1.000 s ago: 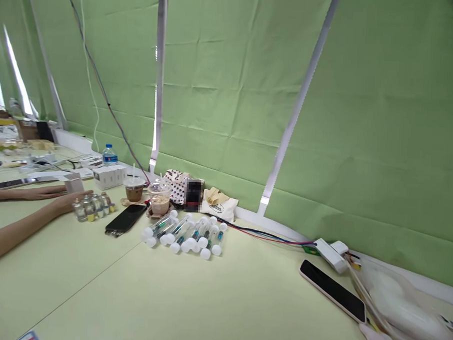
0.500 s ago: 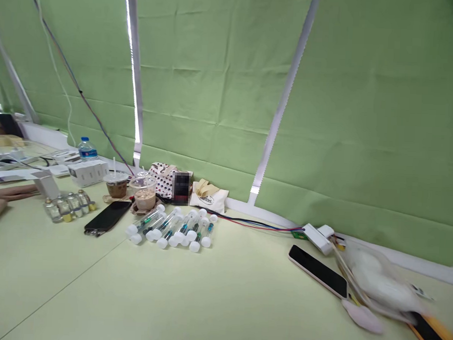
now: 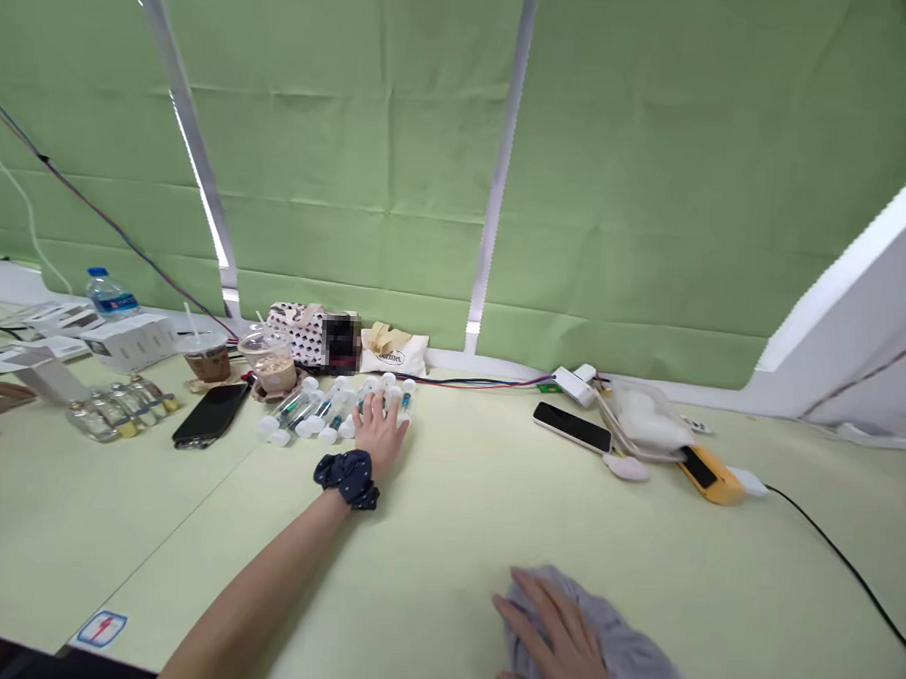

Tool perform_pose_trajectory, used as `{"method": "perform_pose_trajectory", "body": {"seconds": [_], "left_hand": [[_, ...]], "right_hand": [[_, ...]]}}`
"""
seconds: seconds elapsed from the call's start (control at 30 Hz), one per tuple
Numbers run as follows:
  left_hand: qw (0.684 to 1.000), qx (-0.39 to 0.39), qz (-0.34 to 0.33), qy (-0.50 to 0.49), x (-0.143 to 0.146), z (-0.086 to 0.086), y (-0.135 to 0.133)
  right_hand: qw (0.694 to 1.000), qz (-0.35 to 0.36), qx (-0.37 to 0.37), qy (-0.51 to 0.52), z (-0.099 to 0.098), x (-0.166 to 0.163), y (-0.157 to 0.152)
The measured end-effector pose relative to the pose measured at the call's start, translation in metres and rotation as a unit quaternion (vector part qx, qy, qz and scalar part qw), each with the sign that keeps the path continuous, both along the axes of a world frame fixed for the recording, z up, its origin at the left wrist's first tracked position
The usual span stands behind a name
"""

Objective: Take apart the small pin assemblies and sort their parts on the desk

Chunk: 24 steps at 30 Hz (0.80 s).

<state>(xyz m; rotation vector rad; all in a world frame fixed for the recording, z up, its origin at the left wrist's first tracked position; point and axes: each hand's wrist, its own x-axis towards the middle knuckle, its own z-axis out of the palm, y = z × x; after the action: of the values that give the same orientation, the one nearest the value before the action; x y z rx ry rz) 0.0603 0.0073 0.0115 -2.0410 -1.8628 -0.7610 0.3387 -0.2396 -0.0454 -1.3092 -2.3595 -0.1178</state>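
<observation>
My left hand [image 3: 380,434], with a dark dotted scrunchie [image 3: 349,477] on its wrist, is open. Its spread fingers rest over the right part of a group of clear tubes [image 3: 320,411] with white caps and dark or coloured contents. Lower down, my right hand [image 3: 560,639] is also open, its fingers spread flat on top of a crumpled grey cloth [image 3: 626,652] on the table. The palm hides part of the cloth, and my left fingers cover some tubes.
Left of the tubes are a black phone [image 3: 210,414], drink cups [image 3: 275,370], small glass bottles [image 3: 124,408] and a person's hand [image 3: 0,397]. A pale-edged phone [image 3: 573,427], a plastic-wrapped white bundle [image 3: 649,418] and a yellow device [image 3: 709,478] are at the right. Cables run along the back.
The view has turned right and down. Both my hands have come into view, the left on the tubes and the right on the grey cloth.
</observation>
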Motion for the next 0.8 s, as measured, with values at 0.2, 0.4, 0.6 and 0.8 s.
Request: {"method": "perform_pose_trajectory", "body": {"seconds": [0.2,0.4,0.6,0.8], "left_hand": [[0.999,-0.001,0.018,-0.042,0.0,-0.021,0.006],[0.999,0.019,0.007,-0.034,-0.003,-0.018,-0.003],[0.999,0.001,0.051,-0.003,-0.002,-0.018,-0.006],[0.999,-0.016,0.043,0.018,0.0,-0.021,-0.007]], "right_hand": [[0.997,-0.04,-0.062,-0.014,0.02,0.026,0.068],[0.976,-0.185,-0.099,-0.058,0.034,0.031,0.123],[0.954,-0.236,-0.184,0.009,0.029,-0.052,0.154],[0.961,-0.197,-0.194,0.009,0.019,-0.077,0.174]]}}
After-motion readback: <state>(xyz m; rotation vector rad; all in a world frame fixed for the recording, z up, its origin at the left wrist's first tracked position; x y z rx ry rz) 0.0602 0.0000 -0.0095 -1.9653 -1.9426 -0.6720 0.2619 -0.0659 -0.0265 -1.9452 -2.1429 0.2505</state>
